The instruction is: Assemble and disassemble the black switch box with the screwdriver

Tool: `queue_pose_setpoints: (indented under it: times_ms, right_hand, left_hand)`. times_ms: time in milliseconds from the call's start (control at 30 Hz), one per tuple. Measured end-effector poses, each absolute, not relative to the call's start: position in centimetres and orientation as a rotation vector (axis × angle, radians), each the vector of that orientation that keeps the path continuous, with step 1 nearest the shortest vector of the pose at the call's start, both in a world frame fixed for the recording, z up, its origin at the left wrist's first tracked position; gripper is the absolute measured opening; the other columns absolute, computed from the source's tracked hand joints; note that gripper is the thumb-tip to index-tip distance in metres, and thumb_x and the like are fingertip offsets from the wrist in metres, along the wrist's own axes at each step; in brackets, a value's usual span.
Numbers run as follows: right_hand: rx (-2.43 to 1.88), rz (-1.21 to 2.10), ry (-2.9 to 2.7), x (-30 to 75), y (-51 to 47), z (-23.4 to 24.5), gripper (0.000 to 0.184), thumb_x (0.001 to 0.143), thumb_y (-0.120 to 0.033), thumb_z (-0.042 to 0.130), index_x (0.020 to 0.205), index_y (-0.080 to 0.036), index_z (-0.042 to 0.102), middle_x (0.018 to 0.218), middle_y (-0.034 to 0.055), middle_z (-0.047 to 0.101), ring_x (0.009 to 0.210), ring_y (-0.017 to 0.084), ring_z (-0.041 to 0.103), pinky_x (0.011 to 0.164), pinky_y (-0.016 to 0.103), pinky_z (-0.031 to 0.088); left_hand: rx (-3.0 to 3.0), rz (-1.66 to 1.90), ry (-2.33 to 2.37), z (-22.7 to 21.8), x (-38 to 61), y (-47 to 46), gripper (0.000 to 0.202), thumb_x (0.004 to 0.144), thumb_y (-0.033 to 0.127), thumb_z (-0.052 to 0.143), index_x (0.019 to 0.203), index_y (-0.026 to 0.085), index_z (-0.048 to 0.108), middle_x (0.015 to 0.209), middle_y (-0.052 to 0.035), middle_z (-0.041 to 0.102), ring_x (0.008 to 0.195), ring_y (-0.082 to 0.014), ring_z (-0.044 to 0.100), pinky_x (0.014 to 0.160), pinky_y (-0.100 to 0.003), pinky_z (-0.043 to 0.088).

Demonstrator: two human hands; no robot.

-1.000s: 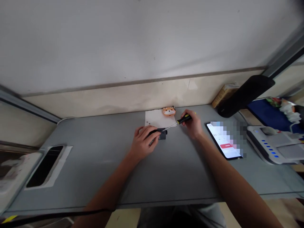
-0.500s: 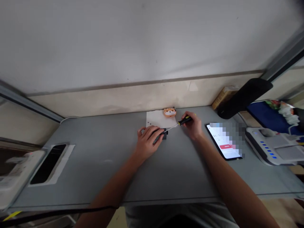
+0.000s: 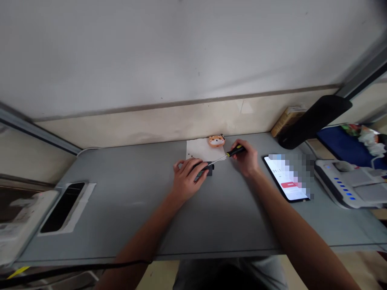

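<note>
My left hand (image 3: 188,180) grips a small dark plastic part (image 3: 209,169), covering most of it. My right hand (image 3: 244,158) holds a screwdriver (image 3: 236,150) with a black and yellow handle. Its thin steel shaft reaches left, and the tip meets the dark part near my left fingers. The exact contact point is too small to tell. Behind my hands lies a white paper sheet (image 3: 201,150) with a few small dots, and an orange dog-faced toy (image 3: 217,141) sits at its far edge.
A smartphone (image 3: 287,178) with a pixelated screen lies right of my right hand on the grey table (image 3: 121,217). Farther right stand a white device with blue lights (image 3: 341,185) and a black lamp head (image 3: 314,121). A dark slot (image 3: 63,207) is set into the table's left side.
My left hand has shifted slightly right, further over the dark part. The screwdriver stays against it, and my right hand has barely moved.
</note>
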State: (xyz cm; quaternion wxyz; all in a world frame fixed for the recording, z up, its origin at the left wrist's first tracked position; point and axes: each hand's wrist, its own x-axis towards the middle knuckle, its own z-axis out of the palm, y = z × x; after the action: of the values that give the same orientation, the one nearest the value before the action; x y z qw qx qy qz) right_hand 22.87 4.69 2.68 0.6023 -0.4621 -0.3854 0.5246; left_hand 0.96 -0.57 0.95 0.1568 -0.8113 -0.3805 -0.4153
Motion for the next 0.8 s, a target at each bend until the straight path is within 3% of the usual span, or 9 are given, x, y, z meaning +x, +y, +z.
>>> queue_pose_setpoints:
  times_ms: [300, 800]
  right_hand:
    - [-1.073, 1.222, -0.834, 22.72, 4.79, 2.33, 0.031, 0.065, -0.05, 0.066, 0.061, -0.024, 0.051, 0.063, 0.0014, 0.054, 0.048, 0.012, 0.043, 0.041, 0.027, 0.033]
    - [-1.059, 1.217, -0.833, 22.87, 4.95, 2.02, 0.025, 0.065, -0.046, 0.061, 0.057, -0.023, 0.054, 0.06, 0.0016, 0.054, 0.049, 0.012, 0.042, 0.043, 0.028, 0.033]
  left_hand:
    - [-2.361, -1.202, -1.046, 1.2, 0.74, -0.57, 0.01, 0.097, 0.02, 0.066, 0.106, 0.021, 0.068, 0.1, -0.0041, 0.077, 0.089, -0.0192, 0.073, 0.09, -0.038, 0.036]
    - [-2.376, -1.154, -1.03, 1.09, 0.68, -0.52, 0.008, 0.098, 0.019, 0.064, 0.103, 0.024, 0.068, 0.098, -0.0013, 0.077, 0.087, -0.0176, 0.072, 0.09, -0.038, 0.037]
